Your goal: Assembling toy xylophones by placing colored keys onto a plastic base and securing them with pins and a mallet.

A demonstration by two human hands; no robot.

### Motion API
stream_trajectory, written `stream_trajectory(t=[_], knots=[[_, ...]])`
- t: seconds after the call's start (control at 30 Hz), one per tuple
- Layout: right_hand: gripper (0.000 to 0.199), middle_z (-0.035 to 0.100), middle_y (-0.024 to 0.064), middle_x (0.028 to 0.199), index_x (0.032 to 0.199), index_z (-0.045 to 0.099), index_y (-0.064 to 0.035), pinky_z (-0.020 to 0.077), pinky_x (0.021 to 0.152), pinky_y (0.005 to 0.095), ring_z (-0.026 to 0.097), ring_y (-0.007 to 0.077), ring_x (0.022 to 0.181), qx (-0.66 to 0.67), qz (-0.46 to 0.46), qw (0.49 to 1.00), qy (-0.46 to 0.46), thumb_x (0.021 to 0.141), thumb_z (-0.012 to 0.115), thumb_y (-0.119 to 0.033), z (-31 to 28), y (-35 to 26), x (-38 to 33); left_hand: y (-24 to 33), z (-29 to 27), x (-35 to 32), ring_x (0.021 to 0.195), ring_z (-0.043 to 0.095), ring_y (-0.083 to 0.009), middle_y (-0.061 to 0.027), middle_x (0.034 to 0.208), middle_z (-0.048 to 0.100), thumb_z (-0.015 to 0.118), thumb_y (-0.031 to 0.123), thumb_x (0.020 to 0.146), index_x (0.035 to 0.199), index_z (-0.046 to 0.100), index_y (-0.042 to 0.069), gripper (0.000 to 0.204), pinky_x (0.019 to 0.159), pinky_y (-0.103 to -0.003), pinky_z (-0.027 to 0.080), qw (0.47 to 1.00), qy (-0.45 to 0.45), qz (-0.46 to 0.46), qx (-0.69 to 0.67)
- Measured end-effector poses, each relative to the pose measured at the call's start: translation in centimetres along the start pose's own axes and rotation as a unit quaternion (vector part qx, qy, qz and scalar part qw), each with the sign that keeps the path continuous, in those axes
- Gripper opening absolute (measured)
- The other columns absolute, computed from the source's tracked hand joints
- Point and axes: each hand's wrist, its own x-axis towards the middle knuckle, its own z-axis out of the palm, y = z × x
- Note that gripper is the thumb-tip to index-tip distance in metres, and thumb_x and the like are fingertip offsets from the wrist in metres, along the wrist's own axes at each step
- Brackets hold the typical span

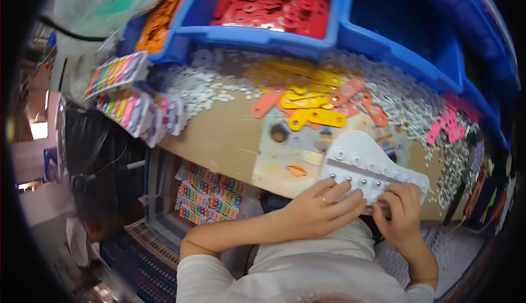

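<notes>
A white toy xylophone base (361,155), broad at one end and narrow at the other, tilts in front of me at the table's near edge. Round raised rings run along its far side, and several shiny metal pins stand along its near side. My left hand (329,210) is closed over the near edge, its bent fingertips beside the pins. Near the narrow end, my right hand (401,210) curls its fingers and thumb round the same edge. Whether either hand also holds a small part is hidden.
Yellow bars (315,118) and coral bars (267,103) lie beyond the base, among heaps of small white parts (211,92). Blue bins (252,36) with red and orange pieces line the back. Colourful finished xylophones (123,108) are stacked left; pink bars (450,125) lie right.
</notes>
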Motion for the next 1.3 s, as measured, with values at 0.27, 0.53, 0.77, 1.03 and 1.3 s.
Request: stream_trajectory(t=[0.27, 0.53, 0.77, 1.03, 1.3], knots=[[0.027, 0.057, 0.0128, 0.093, 0.089, 0.063, -0.0049, 0.045, 0.07, 0.0405, 0.055, 0.0315, 0.082, -0.008, -0.183, 0.983, 0.012, 0.064, 0.075, -0.006, 0.9, -2.4, 9.0, -16.4, -7.8, -2.5, 0.089, 0.052, -0.0284, -0.0062, 0.09, 0.061, 0.067, 0.007, 0.075, 0.085, 0.068, 0.005, 0.011, 0.079, -0.041, 0.042, 0.902, 0.156, -0.288, 0.281], [0.019, 0.058, 0.0119, 0.095, 0.096, 0.062, -0.0045, 0.0498, 0.074, 0.0402, 0.06, 0.0311, 0.088, 0.055, -0.23, 0.971, -0.046, 0.077, 0.065, -0.006, 10.5, -5.0, 22.3, -18.6, -8.0, -2.4, 0.092, 0.051, -0.0296, -0.0081, 0.091, 0.062, 0.069, 0.008, 0.079, 0.084, 0.072, 0.002, 0.008, 0.082, -0.04, 0.043, 0.894, 0.116, -0.359, 0.24], [0.014, 0.057, 0.014, 0.093, 0.093, 0.062, -0.0039, 0.0513, 0.075, 0.0414, 0.06, 0.0334, 0.088, 0.04, -0.18, 0.982, -0.039, 0.079, 0.06, -0.005, 16.2, -7.0, 27.4, -12.3, -6.6, -5.2, 0.091, 0.056, -0.0299, -0.011, 0.092, 0.061, 0.067, 0.0, 0.08, 0.096, 0.067, 0.001, 0.016, 0.075, -0.038, 0.047, 0.873, 0.238, -0.355, 0.234], [0.014, 0.058, 0.0097, 0.089, 0.084, 0.063, -0.0019, 0.053, 0.077, 0.0332, 0.059, 0.0267, 0.088, -0.057, -0.319, 0.946, -0.021, 0.07, 0.062, -0.004, 19.5, -7.9, 29.9, -10.7, -6.7, -5.5, 0.088, 0.057, -0.0287, -0.0103, 0.089, 0.062, 0.069, 0.001, 0.078, 0.09, 0.067, 0.001, 0.012, 0.076, -0.038, 0.047, 0.916, 0.098, -0.359, 0.15], [0.018, 0.059, 0.0147, 0.089, 0.092, 0.058, 0.0005, 0.0524, 0.068, 0.0342, 0.062, 0.0295, 0.078, 0.13, -0.14, 0.982, -0.015, 0.075, 0.064, 0.002, 8.4, -4.6, 21.5, -9.5, -5.0, -6.9, 0.081, 0.061, -0.0308, -0.0128, 0.09, 0.062, 0.069, 0.001, 0.079, 0.097, 0.066, 0.002, 0.018, 0.072, -0.038, 0.049, 0.937, 0.082, -0.305, 0.151]])
